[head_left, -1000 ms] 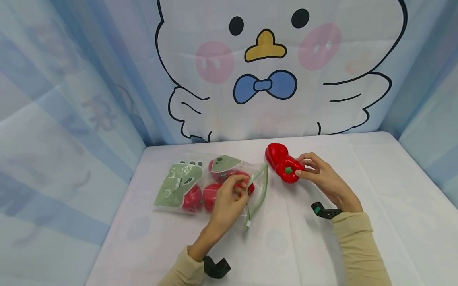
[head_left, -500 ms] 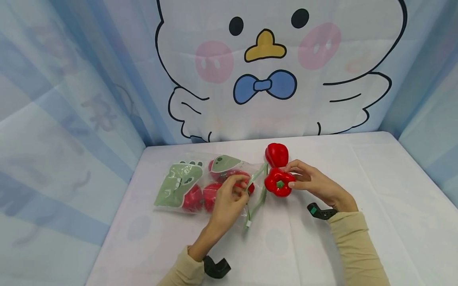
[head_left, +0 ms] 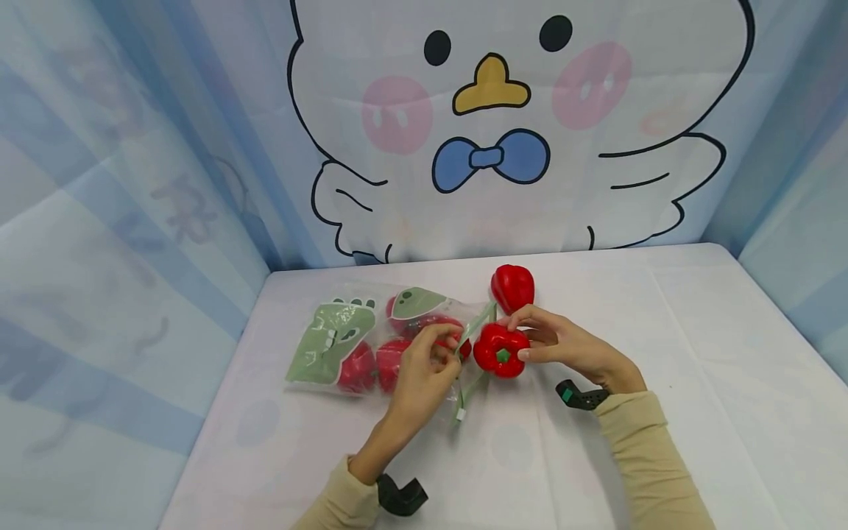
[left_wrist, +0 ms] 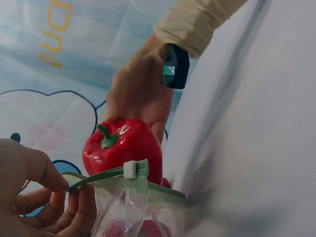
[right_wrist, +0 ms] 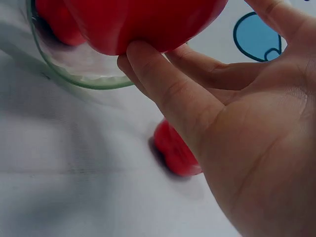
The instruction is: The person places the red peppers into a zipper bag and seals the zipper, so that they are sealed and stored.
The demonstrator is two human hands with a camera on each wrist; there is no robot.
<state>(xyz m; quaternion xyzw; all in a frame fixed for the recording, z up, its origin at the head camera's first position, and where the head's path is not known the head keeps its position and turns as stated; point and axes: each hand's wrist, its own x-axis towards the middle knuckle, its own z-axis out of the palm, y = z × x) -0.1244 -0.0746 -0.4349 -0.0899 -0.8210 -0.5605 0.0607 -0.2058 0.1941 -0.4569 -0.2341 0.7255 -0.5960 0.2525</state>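
Observation:
My left hand [head_left: 424,375] pinches the green-edged rim of a clear zip bag [head_left: 331,338] between thumb and fingers. In the left wrist view, a white slider [left_wrist: 130,169] sits on the zip near that rim. Red things show through the plastic, which carries a green cartoon print. A red bell pepper [head_left: 501,350] with a green stem is gripped by my right hand [head_left: 570,346], right at the bag's mouth. In the right wrist view, the mouth gapes as a green-edged loop beyond the held pepper [right_wrist: 148,19].
Another red bell pepper [head_left: 513,288] lies on the white table [head_left: 662,316] behind my right hand. A curtain with a cartoon bird [head_left: 490,213] hangs at the table's far edge, and blue-white fabric [head_left: 119,294] hangs along the left side.
My right hand has carried the bell pepper left and toward me, away from the other pepper, up to the bag's mouth. My left hand and the bag have stayed in place.

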